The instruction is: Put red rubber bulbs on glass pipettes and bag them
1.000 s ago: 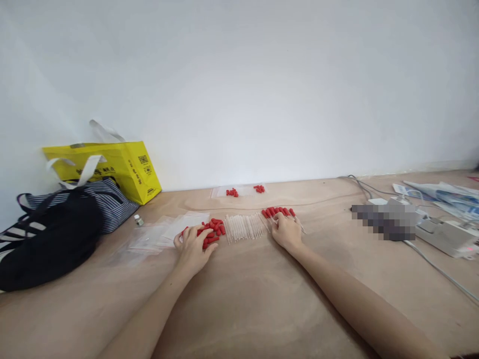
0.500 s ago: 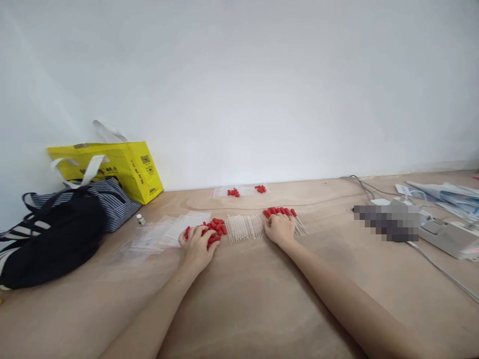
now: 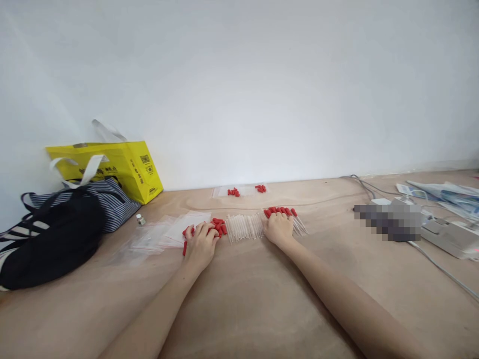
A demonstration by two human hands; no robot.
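Caps, red and loose, lie in a small heap under and just beyond the left hand, some showing on either side of its fingers. That grip is half open, the fingers bent and a little spread over the heap; whether any cap is pinched beneath them cannot be told. Just to the right of it, between the two hands, a row of thin pale sticks lies side by side on the counter, with no red on the ends that show.

The right hand rests at the right end of that row, its grip curled inward with the fingertips hidden, so what it has hold of, if anything, cannot be seen. Touching or just beyond its knuckles are red-topped sticks, fanning out to its right.

Judging by how things lie, the red-topped sticks are the finished part and the smaller share; the bare row and the loose heap look like what is left. Flat clear bags lie to the left of the left grip. Well beyond both grips, near the wall, a clear packet lies with two red clusters on or in it.
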